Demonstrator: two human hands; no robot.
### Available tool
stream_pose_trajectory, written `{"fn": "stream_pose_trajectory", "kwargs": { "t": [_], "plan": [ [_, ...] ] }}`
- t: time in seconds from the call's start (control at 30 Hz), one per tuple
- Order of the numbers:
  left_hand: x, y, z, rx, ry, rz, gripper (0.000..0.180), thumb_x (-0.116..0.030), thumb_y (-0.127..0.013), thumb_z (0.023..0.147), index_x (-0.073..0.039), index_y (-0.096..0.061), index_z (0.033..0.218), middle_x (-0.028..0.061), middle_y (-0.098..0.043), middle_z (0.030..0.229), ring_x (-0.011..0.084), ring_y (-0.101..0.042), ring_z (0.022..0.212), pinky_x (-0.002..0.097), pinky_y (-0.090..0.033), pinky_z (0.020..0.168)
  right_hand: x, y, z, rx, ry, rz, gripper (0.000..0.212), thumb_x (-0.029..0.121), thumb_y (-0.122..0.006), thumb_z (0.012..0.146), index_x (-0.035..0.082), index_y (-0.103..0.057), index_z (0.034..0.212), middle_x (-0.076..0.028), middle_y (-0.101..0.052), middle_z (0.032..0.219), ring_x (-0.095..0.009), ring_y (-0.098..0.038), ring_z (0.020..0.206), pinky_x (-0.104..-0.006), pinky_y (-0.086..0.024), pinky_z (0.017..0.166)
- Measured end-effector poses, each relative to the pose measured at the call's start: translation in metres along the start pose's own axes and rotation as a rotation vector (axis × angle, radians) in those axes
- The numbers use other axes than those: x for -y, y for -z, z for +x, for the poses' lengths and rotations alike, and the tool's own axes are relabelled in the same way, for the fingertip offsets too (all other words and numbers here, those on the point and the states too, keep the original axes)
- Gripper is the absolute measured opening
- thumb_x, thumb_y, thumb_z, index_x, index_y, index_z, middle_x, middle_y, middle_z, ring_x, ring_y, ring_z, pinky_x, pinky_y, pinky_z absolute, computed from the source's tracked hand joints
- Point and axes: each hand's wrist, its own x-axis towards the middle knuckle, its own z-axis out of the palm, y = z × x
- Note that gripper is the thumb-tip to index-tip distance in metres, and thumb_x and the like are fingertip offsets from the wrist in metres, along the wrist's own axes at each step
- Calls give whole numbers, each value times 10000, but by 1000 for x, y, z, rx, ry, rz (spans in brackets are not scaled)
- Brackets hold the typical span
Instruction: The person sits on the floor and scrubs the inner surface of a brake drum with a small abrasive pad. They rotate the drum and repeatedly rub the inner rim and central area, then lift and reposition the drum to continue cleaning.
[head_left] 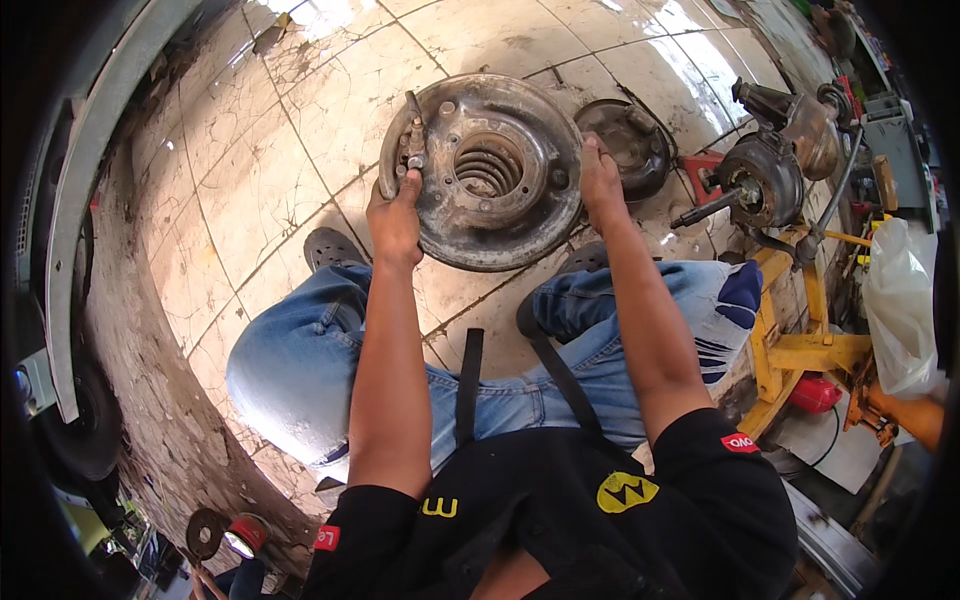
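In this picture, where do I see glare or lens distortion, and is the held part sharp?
Head view: glare whitens patches of the tiled floor near the top; head view: a dark rounded border, and the grey beam at left looks bowed, perhaps by the lens; head view: the round metal plate looks fairly sharp.

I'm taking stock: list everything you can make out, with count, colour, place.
Large round plate: one, brownish, upper centre
Curved bar: one, brownish, plate's left side
Coil: one, dark, through plate's hole
Smaller round part: one, dark, right of plate
Machine assembly: one, dark, upper right
Stand: one, yellow, right
Plastic bag: one, white, far right
Curved beam: one, grey, far left
Tyre: one, black, far left
Tiled floor: one, cream, beneath
Edge clutter: uncountable, mixed, right
Jeans: one pair, blue, centre
Shirt: one, black, bottom
Left hand: one, bare, plate's left rim
Right hand: one, bare, plate's right rim
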Motion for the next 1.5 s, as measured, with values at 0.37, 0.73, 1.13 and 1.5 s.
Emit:
{"fn": "stream_pose_trajectory", "kwargs": {
  "t": [0.37,0.73,1.13,1.5],
  "plan": [
    [-5,0,-3,-42,-5,-41,378,-154,-675,895,19,-560,1211,100,-633,1097,187,-571,964,324,-459,869,9,2,-3,39,2,38,552,375,-403,995,-79,-502,1293,-212,-543,1304,-273,-490,1230,-310,-355,1023],
    [-2,0,3,-14,12,-63,389,-154,-672,899,22,-550,1224,103,-633,1101,187,-584,976,323,-466,871,0,11,8,103,91,112,526,367,-406,1004,-16,-477,1357,-133,-498,1375,-236,-452,1246,-301,-325,1050],
    [-1,-1,-1,11,-47,-59,398,-155,-662,905,26,-539,1237,107,-624,1133,199,-575,999,334,-456,894,6,7,-13,55,171,-43,480,303,-356,1029,9,-430,1400,-121,-451,1439,-240,-405,1327,-291,-288,1085],
    [-3,-6,-4,-11,-34,-10,377,-155,-656,909,30,-549,1220,107,-623,1121,188,-566,986,325,-448,899,-5,-2,-11,-52,517,-412,453,316,-346,1016,37,-483,1346,-226,-483,1364,-399,-441,1268,-414,-363,1042]
  ]
}}
